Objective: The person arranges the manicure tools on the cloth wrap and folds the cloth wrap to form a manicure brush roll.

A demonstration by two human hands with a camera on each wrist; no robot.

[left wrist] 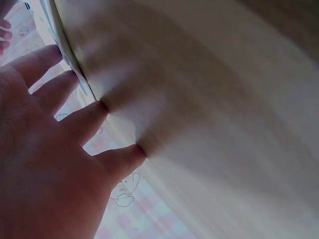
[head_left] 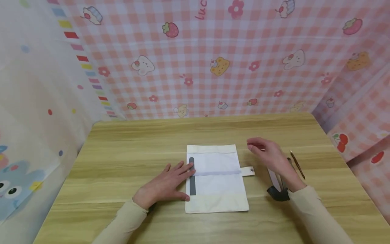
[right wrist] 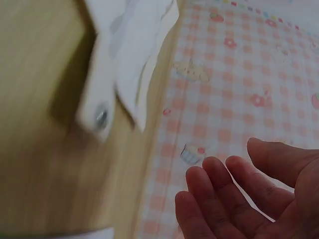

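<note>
A cream and white fabric case (head_left: 217, 203) lies flat and unfolded on the table. From its right side sticks a tab with a metal snap (head_left: 251, 170), also visible in the right wrist view. Along the case's left side runs a dark grey strip with a rounded top (head_left: 192, 186). My left hand (head_left: 167, 184) spreads its fingers at that side, with two fingertips on the strip and the thumb at the case's lower left edge. To the right of the case my right hand (head_left: 271, 156) hovers, fingers loosely bent, nothing in its grasp.
Partly under my right hand and forearm lies a black-ended object with a pale strip (head_left: 278, 195). Beyond it rests a thin brown pen-like stick (head_left: 297, 165). The wooden table (head_left: 122, 142) meets a pink checked cloth (head_left: 170, 88) at the back.
</note>
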